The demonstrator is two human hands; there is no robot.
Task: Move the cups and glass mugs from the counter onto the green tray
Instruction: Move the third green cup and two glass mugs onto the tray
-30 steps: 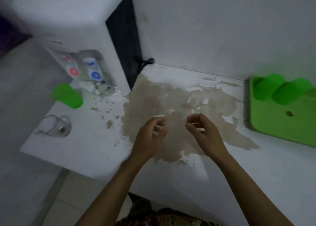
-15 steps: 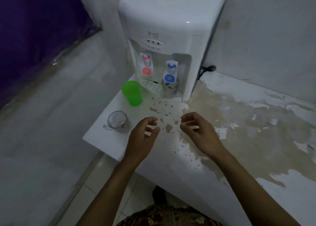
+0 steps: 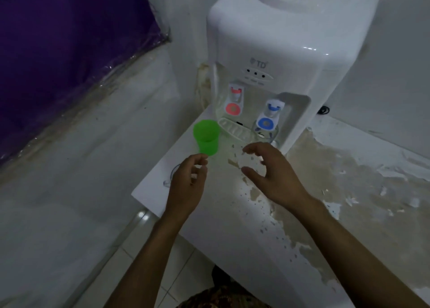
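A: What is the counter [image 3: 232, 226] like?

B: White and flat, its coating peeled off in ragged flakes, with a wide dull brown patch [image 3: 349, 179] on the right. A smooth, glossy white plastic water dispenser [image 3: 267, 58] stands at the back against the wall, with a red tap [image 3: 233, 102] and a blue tap [image 3: 270, 118] above a ribbed drip tray [image 3: 232, 130].

A: And the cups?

B: A translucent green plastic cup [image 3: 206, 137], round and tapering, stands upright near the counter's left edge, just beside the drip tray. A clear glass mug [image 3: 171, 176] sits nearer the front edge; only its thin handle and a bit of rim show.

A: Why so little?

B: The left hand [image 3: 186, 186] covers most of it. Its fingers are loosely curled and hold nothing. The right hand [image 3: 272, 175] hovers spread wide, thumb and fingers apart, also holding nothing.

A: What differs from half a second ago?

B: Both hands have reached farther forward; the left one hung clear of the mug then, and the right one has opened wider. The cup and dispenser look closer.

A: Anything else?

B: A purple sheet [image 3: 69, 51] at upper left and a black cord [image 3: 324, 110] behind the dispenser.
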